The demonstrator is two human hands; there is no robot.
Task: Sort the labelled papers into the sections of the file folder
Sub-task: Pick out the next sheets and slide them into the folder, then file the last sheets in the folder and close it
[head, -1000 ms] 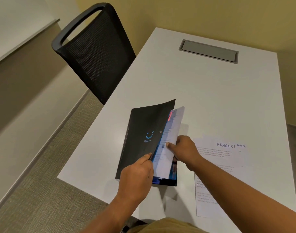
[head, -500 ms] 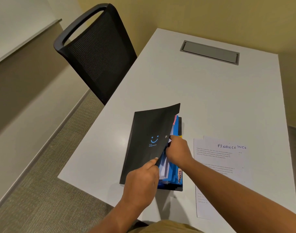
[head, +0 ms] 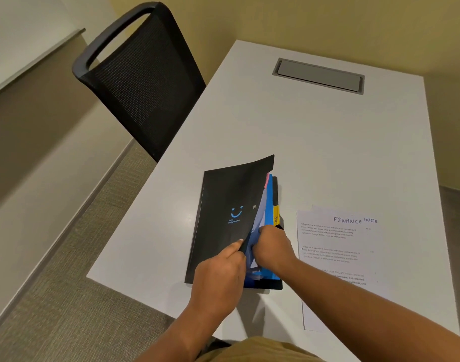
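- As its cover is pinched up by the left hand, one file folder is laid on the table.
- The right hand is tucked inside; whether anything is gripped cannot be told.
- Two overlapping papers are laid just beside it.

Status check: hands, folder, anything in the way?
Left hand pinches folder cover, lifted. Right hand pinches inner sheets inside folder. FINANCE papers lie on table, right of folder, apart.
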